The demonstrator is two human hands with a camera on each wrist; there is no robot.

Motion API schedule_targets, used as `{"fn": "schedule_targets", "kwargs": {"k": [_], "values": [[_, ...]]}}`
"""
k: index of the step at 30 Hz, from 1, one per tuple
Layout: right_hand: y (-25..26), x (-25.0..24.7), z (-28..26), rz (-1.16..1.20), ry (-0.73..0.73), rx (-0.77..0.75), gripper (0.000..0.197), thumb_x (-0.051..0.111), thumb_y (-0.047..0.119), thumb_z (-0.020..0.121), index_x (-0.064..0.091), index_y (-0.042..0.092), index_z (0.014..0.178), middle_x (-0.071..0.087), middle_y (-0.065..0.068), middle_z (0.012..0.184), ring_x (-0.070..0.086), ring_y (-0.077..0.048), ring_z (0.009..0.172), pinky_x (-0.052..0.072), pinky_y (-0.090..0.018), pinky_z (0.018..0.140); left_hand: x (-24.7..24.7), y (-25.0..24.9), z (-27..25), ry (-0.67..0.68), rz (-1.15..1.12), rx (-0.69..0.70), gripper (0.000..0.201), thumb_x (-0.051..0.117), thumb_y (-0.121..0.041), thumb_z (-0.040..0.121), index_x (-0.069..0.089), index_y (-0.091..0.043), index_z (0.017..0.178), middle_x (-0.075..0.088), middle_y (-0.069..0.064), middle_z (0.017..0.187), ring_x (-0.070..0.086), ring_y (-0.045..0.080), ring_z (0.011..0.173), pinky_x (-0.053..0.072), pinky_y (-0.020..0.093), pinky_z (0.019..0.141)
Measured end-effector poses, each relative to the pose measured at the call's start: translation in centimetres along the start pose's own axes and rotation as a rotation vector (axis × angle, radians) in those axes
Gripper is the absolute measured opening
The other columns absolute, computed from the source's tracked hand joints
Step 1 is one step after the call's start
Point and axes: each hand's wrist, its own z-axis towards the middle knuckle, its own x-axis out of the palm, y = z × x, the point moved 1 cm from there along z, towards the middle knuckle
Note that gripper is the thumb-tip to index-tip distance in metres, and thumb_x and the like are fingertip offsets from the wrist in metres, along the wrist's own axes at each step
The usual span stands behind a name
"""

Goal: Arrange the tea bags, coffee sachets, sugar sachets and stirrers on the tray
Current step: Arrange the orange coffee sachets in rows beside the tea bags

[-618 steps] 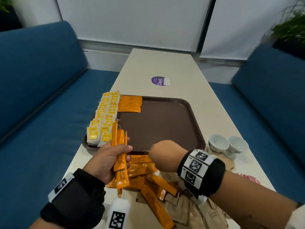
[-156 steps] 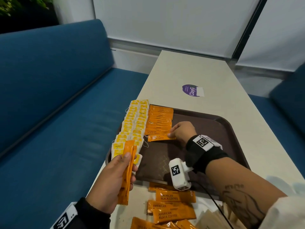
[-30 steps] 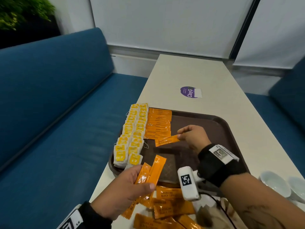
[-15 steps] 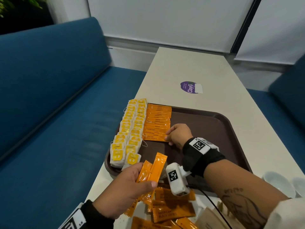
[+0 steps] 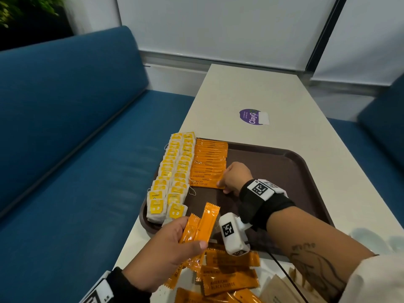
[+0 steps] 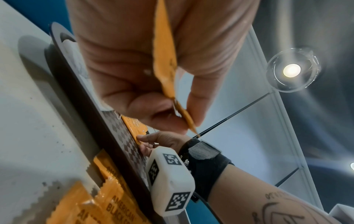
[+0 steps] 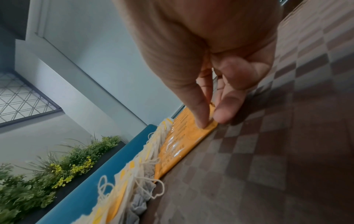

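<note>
1. The right hand lay on the brown tray, its thumb and forefinger nearly closed, pinching the right end of the nearest sachet in the row of coffee sachets; in the right wrist view the fingertips pressed on that orange edge.
2. The left hand hovered over the tray's near edge, fingers and thumb curled round two held coffee sachets, which stood fanned upward.
3. The row of coffee sachets overlapped along the tray's left part, just beside two columns of tea bags at the tray's left rim.
4. Loose coffee sachets lay on the pale table near the person, with brown sachets beside them at the lower right.
5. A purple sticker sat on the table beyond the tray; blue sofas flanked the table, with white blinds behind.
6. A second earlier the right hand had held one sachet tilted and apart from the row; now that sachet lay flat as the row's nearest piece. The left hand still held its two sachets.
</note>
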Motion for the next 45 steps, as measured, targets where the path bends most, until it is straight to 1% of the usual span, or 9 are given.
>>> {"fn": "schedule_targets", "kwargs": {"k": [7, 11, 14, 18, 23, 27, 33, 37, 45], "values": [[-0.5, -1.3, -1.3, 0.021, -0.116, -0.081, 0.029, 0.073, 0.021, 0.081, 0.055, 0.009, 0.101, 0.063, -0.01, 0.105, 0.061, -0.025, 0.1, 0.052, -0.039, 0.09, 0.0, -0.5, -0.1, -0.031, -0.004, 0.019, 0.016, 0.064, -0.016, 0.084, 0.057, -0.025, 0.095, 0.067, -0.012, 0.084, 0.065, 0.003, 0.072, 0.048, 0.01, 0.058], [-1.1, -3.2, -8.1, 0.316, 0.06, -0.359, 0.02, 0.068, 0.033, 0.083, 0.06, 0.017, 0.093, 0.063, 0.001, 0.086, 0.058, -0.007, 0.071, 0.045, -0.022, 0.058, 0.1, -0.8, -0.5, -0.077, 0.093, 0.043, 0.017, 0.063, -0.021, 0.085, 0.051, -0.031, 0.092, 0.06, -0.013, 0.092, 0.06, 0.004, 0.082, 0.046, 0.007, 0.057], [-1.8, -3.0, -13.2, 0.363, 0.289, -0.466, 0.021, 0.074, 0.023, 0.076, 0.066, 0.018, 0.095, 0.067, 0.007, 0.076, 0.061, -0.004, 0.064, 0.045, -0.016, 0.053, 0.3, -1.0, -0.9, -0.081, 0.112, 0.06, 0.015, 0.06, -0.018, 0.088, 0.051, -0.029, 0.093, 0.059, -0.01, 0.093, 0.059, 0.006, 0.084, 0.047, 0.008, 0.061], [-3.3, -1.0, -15.2, 0.356, 0.249, -0.521, 0.031, 0.079, 0.012, 0.07, 0.063, 0.02, 0.096, 0.068, -0.001, 0.08, 0.065, -0.009, 0.072, 0.055, -0.025, 0.069, 1.4, -1.4, -1.6, 0.017, 0.063, 0.048, 0.024, 0.06, -0.01, 0.087, 0.053, -0.027, 0.102, 0.069, -0.009, 0.078, 0.063, 0.003, 0.07, 0.05, 0.016, 0.061], [-4.1, -1.5, -15.9, 0.641, 0.304, -0.495, 0.023, 0.073, -0.001, 0.073, 0.056, 0.011, 0.084, 0.061, -0.008, 0.076, 0.059, -0.012, 0.06, 0.044, -0.018, 0.047, 2.1, -1.8, -2.5, 0.098, -0.05, 0.024, 0.034, 0.06, -0.036, 0.074, 0.056, -0.022, 0.105, 0.073, -0.006, 0.079, 0.067, 0.011, 0.086, 0.053, 0.033, 0.081], [-4.8, -2.8, -16.4, 0.746, 0.29, -0.489, 0.019, 0.069, -0.001, 0.074, 0.057, 0.01, 0.085, 0.058, -0.006, 0.074, 0.056, -0.012, 0.056, 0.038, -0.018, 0.041, 2.0, -2.0, -2.9, 0.092, -0.128, 0.01, 0.039, 0.051, -0.045, 0.069, 0.06, -0.02, 0.098, 0.071, -0.004, 0.074, 0.06, 0.009, 0.07, 0.046, 0.026, 0.063], [-4.8, -2.0, -17.4, 0.648, 0.215, -0.46, 0.014, 0.064, 0.013, 0.086, 0.059, 0.015, 0.1, 0.062, -0.004, 0.083, 0.057, -0.001, 0.05, 0.039, -0.018, 0.04, 3.1, -1.8, -2.9, 0.008, -0.065, 0.052, 0.001, 0.06, -0.024, 0.085, 0.059, -0.024, 0.086, 0.061, -0.013, 0.057, 0.054, 0.007, 0.062, 0.043, 0.021, 0.056], [-5.0, -1.9, -17.5, 0.667, 0.241, -0.45, 0.012, 0.063, 0.002, 0.085, 0.062, 0.01, 0.093, 0.066, -0.007, 0.078, 0.066, -0.012, 0.064, 0.051, -0.018, 0.055, 3.3, -1.7, -2.8, -0.025, 0.029, 0.122, 0.003, 0.056, -0.029, 0.089, 0.058, -0.026, 0.088, 0.061, -0.008, 0.072, 0.055, 0.007, 0.068, 0.044, 0.019, 0.058], [-5.3, -2.2, -18.8, 0.542, 0.202, -0.596, 0.021, 0.069, -0.005, 0.078, 0.059, 0.006, 0.093, 0.06, 0.002, 0.075, 0.06, 0.004, 0.059, 0.045, -0.008, 0.056, 3.9, -1.9, -2.5, 0.037, -0.467, -0.047, 0.02, 0.057, -0.031, 0.077, 0.065, -0.013, 0.081, 0.055, 0.006, 0.062, 0.05, 0.013, 0.047, 0.039, 0.021, 0.04]]}}
